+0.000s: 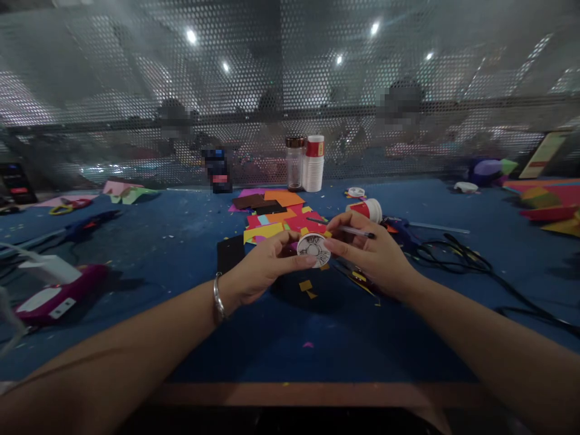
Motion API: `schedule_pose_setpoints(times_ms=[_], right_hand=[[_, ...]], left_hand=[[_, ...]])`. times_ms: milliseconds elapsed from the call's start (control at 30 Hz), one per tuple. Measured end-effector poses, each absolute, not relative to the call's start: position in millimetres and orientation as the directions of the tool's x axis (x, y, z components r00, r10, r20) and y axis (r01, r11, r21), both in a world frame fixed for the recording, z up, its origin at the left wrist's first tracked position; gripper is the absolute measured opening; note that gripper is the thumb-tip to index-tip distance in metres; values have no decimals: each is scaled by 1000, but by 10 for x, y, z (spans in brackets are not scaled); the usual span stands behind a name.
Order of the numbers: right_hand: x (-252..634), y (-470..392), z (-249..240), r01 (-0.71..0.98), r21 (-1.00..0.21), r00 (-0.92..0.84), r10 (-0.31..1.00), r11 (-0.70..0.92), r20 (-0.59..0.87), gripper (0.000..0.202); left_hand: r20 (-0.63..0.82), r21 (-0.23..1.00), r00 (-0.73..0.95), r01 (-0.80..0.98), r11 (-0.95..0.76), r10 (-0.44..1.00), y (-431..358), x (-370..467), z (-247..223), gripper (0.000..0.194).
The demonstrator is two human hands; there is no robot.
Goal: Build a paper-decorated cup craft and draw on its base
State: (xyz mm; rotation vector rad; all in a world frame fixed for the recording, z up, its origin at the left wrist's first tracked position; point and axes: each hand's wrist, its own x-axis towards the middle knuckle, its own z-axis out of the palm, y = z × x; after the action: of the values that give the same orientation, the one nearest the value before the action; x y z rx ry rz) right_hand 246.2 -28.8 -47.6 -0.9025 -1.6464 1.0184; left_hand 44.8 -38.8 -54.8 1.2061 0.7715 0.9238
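Note:
Over the middle of the table, my left hand [265,266] pinches a round white paper piece [313,249] by its left side. Black marks are drawn on its face around a central circle, and yellow bits show at its top edge. My right hand [374,257] grips the same piece from the right with thumb and fingers. A pen [353,231] also lies between the right fingers. Small yellow paper scraps [306,285] lie on the table just below. Beneath the right hand is a dark tool with yellow parts [359,276], mostly hidden.
Coloured paper sheets [267,232] are piled behind my hands. Farther back stand a lidded bottle [294,166] and stacked paper cups [313,166]. A paper cup [372,210] lies at right, near a corded glue gun [405,232]. At left are a purple power strip [86,296] and scissors [67,206].

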Motion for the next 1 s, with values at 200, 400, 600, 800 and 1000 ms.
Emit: schedule_pose_setpoints(times_ms=[200, 400, 600, 800, 1000], right_hand=[[2468, -283, -478, 99, -919, -296, 893, 382, 339, 29], [2455, -282, -485, 122, -915, -302, 893, 385, 335, 34], [2437, -292, -488, 135, -917, -312, 895, 375, 320, 31], [2458, -268, -496, 141, -920, -290, 904, 366, 315, 23], [2472, -239, -521, 159, -921, -279, 911, 356, 304, 21]], left_hand=[[26, 983, 420, -176, 53, 907, -351, 417, -546, 29], [14, 997, 394, -77, 18, 919, -328, 404, -584, 30], [0, 1000, 387, 5, -2, 922, -320, 393, -620, 30], [15, 1000, 363, -19, -9, 932, -304, 387, -630, 31], [-3, 996, 344, -80, 32, 939, -306, 386, -622, 33]])
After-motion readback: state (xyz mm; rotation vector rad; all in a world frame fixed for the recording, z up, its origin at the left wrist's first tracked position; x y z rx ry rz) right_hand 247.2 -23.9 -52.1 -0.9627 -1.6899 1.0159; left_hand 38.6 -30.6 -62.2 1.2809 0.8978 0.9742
